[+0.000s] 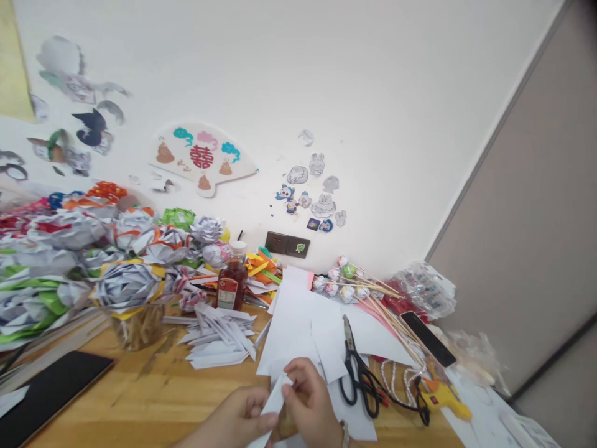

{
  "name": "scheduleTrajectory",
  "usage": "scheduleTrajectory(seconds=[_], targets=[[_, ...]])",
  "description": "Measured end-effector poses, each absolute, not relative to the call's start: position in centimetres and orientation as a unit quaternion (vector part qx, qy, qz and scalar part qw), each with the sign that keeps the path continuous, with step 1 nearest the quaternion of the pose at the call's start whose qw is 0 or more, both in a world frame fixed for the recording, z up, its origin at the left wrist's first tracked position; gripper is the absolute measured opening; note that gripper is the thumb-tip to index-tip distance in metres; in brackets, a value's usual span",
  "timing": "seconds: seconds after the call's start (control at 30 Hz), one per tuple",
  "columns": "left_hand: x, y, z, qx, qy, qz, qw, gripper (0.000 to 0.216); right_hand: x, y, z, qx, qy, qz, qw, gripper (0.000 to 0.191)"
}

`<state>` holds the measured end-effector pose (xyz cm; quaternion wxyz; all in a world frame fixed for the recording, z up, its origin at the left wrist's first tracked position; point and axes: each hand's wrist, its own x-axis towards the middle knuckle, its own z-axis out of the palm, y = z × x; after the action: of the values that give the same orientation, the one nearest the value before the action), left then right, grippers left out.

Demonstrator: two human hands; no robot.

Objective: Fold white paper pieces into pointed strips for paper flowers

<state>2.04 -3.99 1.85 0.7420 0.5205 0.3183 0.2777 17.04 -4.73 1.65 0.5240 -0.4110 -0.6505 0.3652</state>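
Between my two hands is a narrow folded strip of white paper [275,398], tilted up to the right. My left hand [249,414] pinches its lower part with thumb and fingers. At its upper end my right hand [308,398] grips it between thumb and forefinger. White paper sheets [293,317] lie just beyond my hands. Black-handled scissors [357,367] rest on the paper to the right, blades pointing away. A heap of folded white paper strips [221,336] lies on the wooden table [153,392] to the left.
Folded paper flowers [65,233] crowd the left; one tops a clear cup [135,323]. A bottle of dark red liquid [232,280] stands behind the strips. On the right are wooden sticks [380,311], a phone [426,336] and a yellow glue gun [443,398]. A black tablet-like slab [56,392] lies left.
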Motion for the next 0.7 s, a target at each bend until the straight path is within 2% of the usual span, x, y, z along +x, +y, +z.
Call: scheduleTrajectory(seconds=[0.2,0.7], targets=[[2.1,-4.0,1.8,0.510,0.329,0.276,0.746,0.044,17.2,-4.3,1.4,-0.397,-0.634,0.392,0.535,0.015],[2.2,-4.5,3.1,0.560,0.358,0.265,0.699,0.050,17.4,-4.2,1.5,-0.451,-0.627,0.342,0.535,0.014]])
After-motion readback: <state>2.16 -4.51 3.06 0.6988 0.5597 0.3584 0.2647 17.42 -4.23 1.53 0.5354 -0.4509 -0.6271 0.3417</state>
